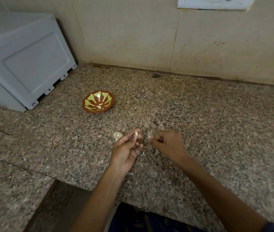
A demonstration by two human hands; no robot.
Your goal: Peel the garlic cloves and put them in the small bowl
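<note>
Nearest to me, my left hand [126, 148] pinches a peeled garlic clove [136, 134] between the thumb and the forefinger, palm turned up, the other fingers loosely curled beneath it and holding nothing else. Just beside it, my right hand [167, 145] is curled into a loose fist, knuckles up, and a pale scrap of garlic skin [149, 137] sticks out at its fingertips; I read that as a pinch on the skin, though the scrap is small. The two hands are near each other but apart. Both hover over the speckled granite counter [216, 131], where a few thin flakes of skin [142, 154] lie under and between them. Just behind my left hand, a garlic bulb [117, 135] rests on the counter, partly hidden by my fingers. Farther back and to the left sits the small bowl [98, 101], red-brown with a yellow petal pattern, and I see two peeled cloves [99, 106] lying in its bottom. Beyond that, a grey plastic box [24, 61] stands against the beige tiled wall [133, 30].
</note>
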